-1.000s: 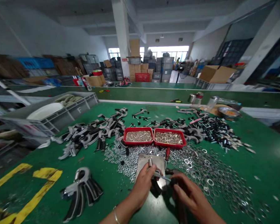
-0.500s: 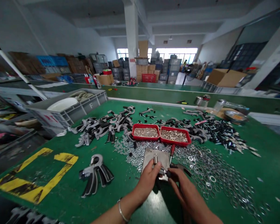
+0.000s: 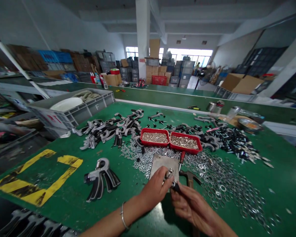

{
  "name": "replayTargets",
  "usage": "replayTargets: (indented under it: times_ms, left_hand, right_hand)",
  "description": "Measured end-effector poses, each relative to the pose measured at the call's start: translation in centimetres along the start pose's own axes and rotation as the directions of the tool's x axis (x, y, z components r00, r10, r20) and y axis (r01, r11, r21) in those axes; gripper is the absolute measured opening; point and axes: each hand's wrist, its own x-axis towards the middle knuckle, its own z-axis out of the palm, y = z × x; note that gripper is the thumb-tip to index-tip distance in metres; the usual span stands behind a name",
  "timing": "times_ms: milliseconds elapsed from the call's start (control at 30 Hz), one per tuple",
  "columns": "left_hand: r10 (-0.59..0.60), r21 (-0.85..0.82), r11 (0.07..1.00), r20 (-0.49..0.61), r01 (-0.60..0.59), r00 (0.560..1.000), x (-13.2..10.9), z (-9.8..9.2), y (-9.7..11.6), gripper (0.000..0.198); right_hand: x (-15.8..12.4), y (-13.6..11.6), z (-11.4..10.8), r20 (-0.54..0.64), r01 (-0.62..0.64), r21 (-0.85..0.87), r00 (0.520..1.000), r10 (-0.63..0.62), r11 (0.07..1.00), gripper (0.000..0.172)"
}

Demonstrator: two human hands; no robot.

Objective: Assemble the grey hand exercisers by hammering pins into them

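On the workbench, around a metal plate, red trays are set at twelve o'clock, black-headed screws heaped at two, washers scattered at four, hand grippers laid at eight, striped tape stuck at nine.

A bright shine is being shown by the held metal spring and the metal rings, and a softer one by the smooth green table. A duller finish is being shown by the metal plate. Glossy red plastic is being noticed on the trays. In the crate of matt grey plastic, wrinkled cloth is being kept. On yellow tape, a worn surface is being seen.
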Motion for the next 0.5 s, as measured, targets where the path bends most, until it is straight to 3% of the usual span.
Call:
replayTargets:
  times_ms: [67,100,167,200,233,300,333,367,400,433,500]
  left_hand:
    - [-0.010,-0.019,1.000,0.040,0.011,0.999,-0.2,-0.2,-0.1,0.022]
    - [-0.044,-0.037,0.998,0.041,0.045,0.998,-0.2,-0.2,-0.2,0.023]
    - [-0.122,-0.103,0.987,0.013,0.123,0.992,-0.4,-0.1,-0.5,0.027]
    - [-0.154,-0.144,0.978,-0.004,0.151,0.988,-0.4,0.0,-0.6,0.028]
    - [-0.175,-0.181,0.969,-0.014,0.170,0.984,-0.5,0.0,-0.8,0.029]
    - [-0.193,-0.224,0.957,-0.021,0.184,0.981,-0.6,0.1,-0.8,0.029]
    - [-0.193,-0.229,0.956,-0.023,0.183,0.981,-0.6,0.1,-0.7,0.030]
    - [-0.186,-0.223,0.959,-0.021,0.177,0.982,-0.7,0.0,-0.6,0.030]
    - [-0.170,-0.208,0.964,-0.011,0.164,0.985,-0.8,-0.2,-0.4,0.030]
    - [-0.145,-0.186,0.972,0.000,0.143,0.989,-0.9,-0.3,-0.3,0.029]
    - [-0.093,-0.119,0.988,0.025,0.096,0.995,-1.1,-0.6,-0.3,0.028]
  right_hand:
    - [-0.1,0.0,0.0,0.029,-0.101,-0.016,0.994,0.101,0.995,0.033]
    - [-0.1,0.0,-0.1,0.004,-0.108,-0.107,0.994,0.109,0.988,0.038]
    - [0.0,0.1,-0.4,-0.103,-0.005,-0.450,0.994,-0.046,0.893,0.046]
    - [0.0,0.1,-0.6,-0.142,0.067,-0.653,0.968,-0.208,0.754,0.047]
    - [0.1,0.2,-0.7,-0.135,0.112,-0.823,0.913,-0.384,0.556,0.045]
    - [0.3,0.4,-1.0,-0.008,0.119,-0.979,0.783,-0.622,0.162,0.042]
    - [0.5,0.6,-1.1,0.054,0.117,-0.992,0.741,-0.669,0.050,0.039]
    - [0.6,0.8,-1.1,0.084,0.132,-0.991,0.736,-0.672,0.020,0.036]
    - [0.8,1.1,-1.0,0.073,0.157,-0.985,0.767,-0.637,0.077,0.035]
    - [0.9,1.5,-0.9,0.023,0.171,-0.962,0.827,-0.561,0.213,0.040]
    - [1.2,2.1,-0.7,-0.093,0.080,-0.815,0.960,-0.265,0.574,0.059]
